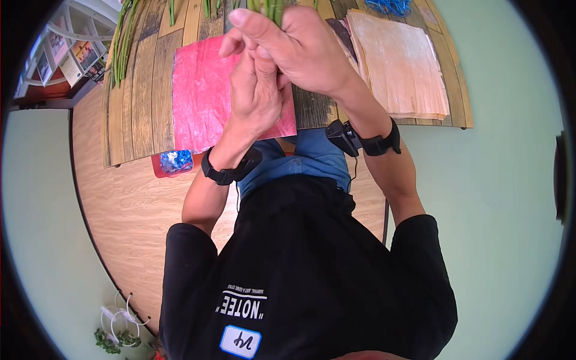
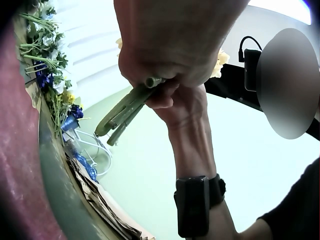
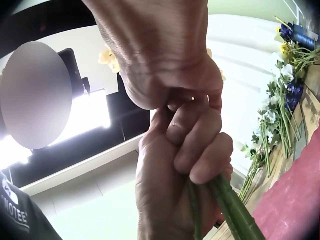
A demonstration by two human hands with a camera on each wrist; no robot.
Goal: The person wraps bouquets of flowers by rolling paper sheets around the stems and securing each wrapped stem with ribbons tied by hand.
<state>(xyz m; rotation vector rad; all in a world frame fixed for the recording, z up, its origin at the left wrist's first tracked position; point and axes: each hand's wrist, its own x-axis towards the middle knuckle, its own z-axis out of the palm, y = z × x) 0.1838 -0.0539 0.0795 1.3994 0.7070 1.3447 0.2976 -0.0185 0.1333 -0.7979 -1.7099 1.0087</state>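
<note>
Both hands gripping. Left hand (image 1: pixel 257 90): fingers curled round a bundle of smooth green cut stems (image 2: pixel 122 116), plain in the right-wrist view. Right hand (image 1: pixel 303 51): wrapped on the same bundle just ahead of the left, thumb lying across it; some of its fingers hidden.

Bundle is held up above the brown wood-plank bench (image 1: pixel 141 96). Long axis runs roughly fore and aft in the head view, passing forward out of frame; the wrist views show it slanting, with cut ends jutting from the grip on the bench side. Pale cream-yellow blossoms (image 2: pixel 221 62) show behind the hands; cannot tell whether they belong to the bundle.

Key relation, as judged: bundle to the flat crinkled pink sheet (image 1: pixel 198 96). From above, the hands overlap the sheet's far right part; left hand is nearer its middle. Stack of pale peach papers (image 1: pixel 399 66) lies to the right, beyond the right forearm. Loose long green stems (image 1: pixel 122 57) at the bench's left side.

Writing: black shirt (image 1: pixel 300 258) reads "NOTEE", inverted in the head view; smaller line beside it not safely legible. White blue-edged label (image 1: pixel 240 342) below bears a handwritten number, perhaps 24. No brand readable on the wrist cameras.
</note>
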